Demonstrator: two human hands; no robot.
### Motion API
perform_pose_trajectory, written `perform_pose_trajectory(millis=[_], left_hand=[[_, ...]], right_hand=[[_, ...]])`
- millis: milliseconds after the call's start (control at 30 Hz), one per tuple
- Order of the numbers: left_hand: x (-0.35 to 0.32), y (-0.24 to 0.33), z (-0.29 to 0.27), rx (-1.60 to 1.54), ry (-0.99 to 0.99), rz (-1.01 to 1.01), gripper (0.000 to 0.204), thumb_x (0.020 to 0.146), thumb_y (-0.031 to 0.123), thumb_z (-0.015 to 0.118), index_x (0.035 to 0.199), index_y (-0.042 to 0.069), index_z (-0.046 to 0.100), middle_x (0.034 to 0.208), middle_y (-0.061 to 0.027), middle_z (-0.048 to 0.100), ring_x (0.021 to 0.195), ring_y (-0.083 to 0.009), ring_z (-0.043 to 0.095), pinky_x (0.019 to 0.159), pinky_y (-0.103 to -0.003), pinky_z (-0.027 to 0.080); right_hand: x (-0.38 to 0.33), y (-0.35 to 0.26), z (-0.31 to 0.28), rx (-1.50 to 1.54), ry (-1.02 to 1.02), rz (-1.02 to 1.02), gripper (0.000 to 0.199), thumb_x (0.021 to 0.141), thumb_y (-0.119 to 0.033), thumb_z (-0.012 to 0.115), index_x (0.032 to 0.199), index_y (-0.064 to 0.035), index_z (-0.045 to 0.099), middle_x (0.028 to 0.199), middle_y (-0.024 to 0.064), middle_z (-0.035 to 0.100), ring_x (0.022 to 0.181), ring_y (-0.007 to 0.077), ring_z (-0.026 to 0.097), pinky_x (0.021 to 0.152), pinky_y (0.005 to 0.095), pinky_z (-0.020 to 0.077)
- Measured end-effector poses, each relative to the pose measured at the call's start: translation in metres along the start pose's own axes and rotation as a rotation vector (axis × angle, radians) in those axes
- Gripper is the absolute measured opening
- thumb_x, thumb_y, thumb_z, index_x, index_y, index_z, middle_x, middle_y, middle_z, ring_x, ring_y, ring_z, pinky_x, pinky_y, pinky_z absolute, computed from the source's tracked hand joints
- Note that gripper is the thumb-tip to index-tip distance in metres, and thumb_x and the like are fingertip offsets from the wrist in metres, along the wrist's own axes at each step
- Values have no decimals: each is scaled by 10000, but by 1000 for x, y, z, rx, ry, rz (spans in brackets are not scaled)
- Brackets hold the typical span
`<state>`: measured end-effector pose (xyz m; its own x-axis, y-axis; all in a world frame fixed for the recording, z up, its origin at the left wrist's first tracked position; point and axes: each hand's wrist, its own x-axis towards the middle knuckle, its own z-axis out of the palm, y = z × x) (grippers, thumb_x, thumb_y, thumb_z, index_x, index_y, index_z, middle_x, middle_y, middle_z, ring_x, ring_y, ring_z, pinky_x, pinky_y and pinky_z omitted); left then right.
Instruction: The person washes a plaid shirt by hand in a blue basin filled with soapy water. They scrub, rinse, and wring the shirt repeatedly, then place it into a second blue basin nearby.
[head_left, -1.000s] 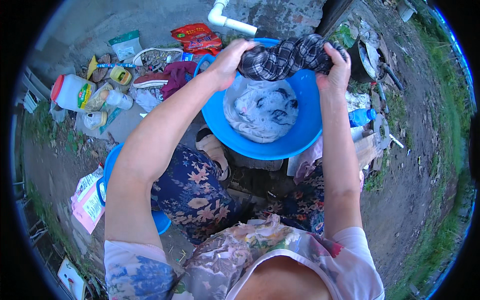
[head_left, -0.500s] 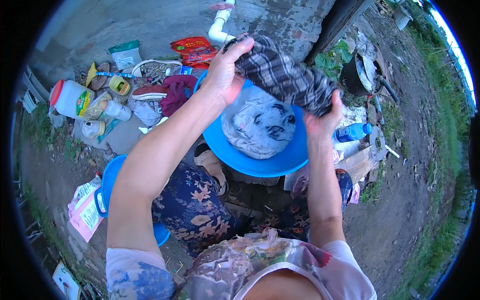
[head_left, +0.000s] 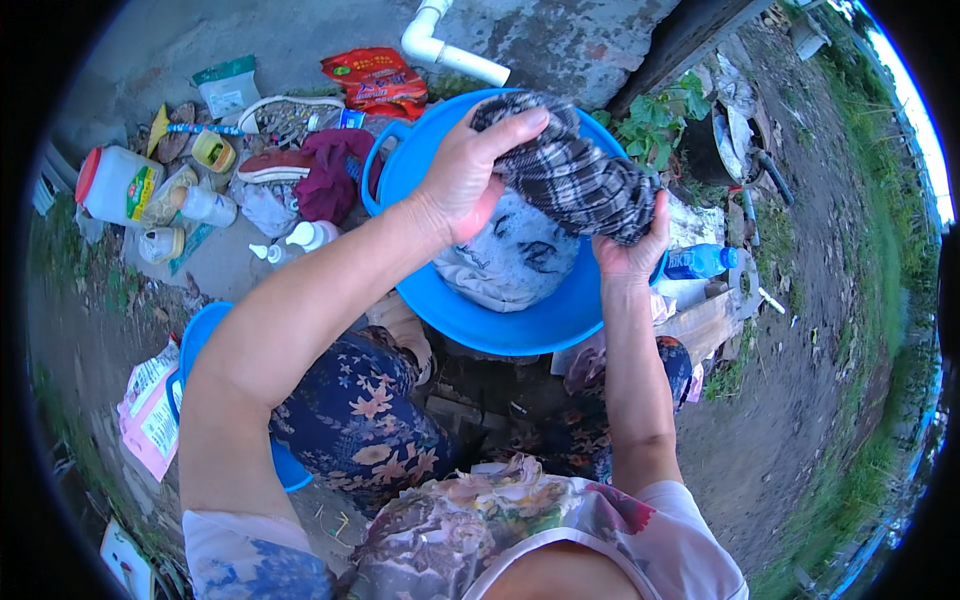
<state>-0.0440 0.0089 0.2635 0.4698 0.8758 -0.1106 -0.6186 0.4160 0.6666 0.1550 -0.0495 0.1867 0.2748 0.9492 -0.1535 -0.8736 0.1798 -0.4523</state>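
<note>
A bunched dark plaid cloth (head_left: 580,178), black and grey with white lines, is stretched between my two hands. Its upper left end is gripped by my left hand (head_left: 478,165), thumb laid over the top. My right hand (head_left: 638,240) is closed round the lower right end. Beneath the cloth stands a blue basin (head_left: 500,335) with a handle at its left. Inside the basin lies a pale wet garment (head_left: 510,255) with dark markings and suds, partly hidden by the plaid cloth and my left hand.
A white pipe (head_left: 455,57) ends above the basin's far rim. Left are a maroon cloth (head_left: 330,175), a red-lidded tub (head_left: 118,185), white bottles (head_left: 312,235) and a red packet (head_left: 375,82). Right lie a blue-labelled bottle (head_left: 700,262) and a black bucket (head_left: 708,150). Another blue basin (head_left: 203,335) sits beside my left arm.
The plaid cloth has come down closer to the basin, and its ends are nearer each other. My hands have lowered with it. The view has shifted slightly.
</note>
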Motion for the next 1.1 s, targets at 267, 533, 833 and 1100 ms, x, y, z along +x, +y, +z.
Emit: perform_pose_trajectory(millis=[267, 533, 833, 1100], left_hand=[[-7, 15, 15, 628, -279, 360, 491, 757, 126, 713, 1220, 89, 552, 1112, -77, 614, 1018, -181, 604, 915, -332, 482], [-55, -35, 49, 1139, -561, 945, 477, 540, 211, 791, 928, 99, 537, 1050, -137, 549, 888, -306, 597, 741, -399, 510], [-71, -63, 47, 1222, -774, 1159, 132, 698, 225, 602, 678, 109, 541, 734, -58, 510, 730, -231, 573, 648, -364, 458], [-50, -89, 17, 1500, -1014, 1093, 155, 632, 240, 689, 730, 133, 634, 837, -66, 610, 877, -248, 616, 825, -380, 478]], right_hand=[[3, 16, -6, 203, -57, 165, 539, 904, -431, 552, 1224, 3, 554, 1221, 164, 606, 1119, 340, 582, 991, 519, 437], [-48, 2, 29, -548, 115, 215, 331, 871, -347, 618, 1122, -137, 567, 1046, 88, 603, 977, 250, 601, 852, 424, 500], [-24, -8, 85, -848, -138, 366, 393, 657, 32, 715, 957, -104, 501, 964, 121, 580, 794, 282, 647, 721, 411, 554], [0, 23, 79, -1411, -265, 167, 386, 550, 45, 816, 801, -37, 534, 801, 72, 623, 729, 153, 590, 662, 306, 499]])
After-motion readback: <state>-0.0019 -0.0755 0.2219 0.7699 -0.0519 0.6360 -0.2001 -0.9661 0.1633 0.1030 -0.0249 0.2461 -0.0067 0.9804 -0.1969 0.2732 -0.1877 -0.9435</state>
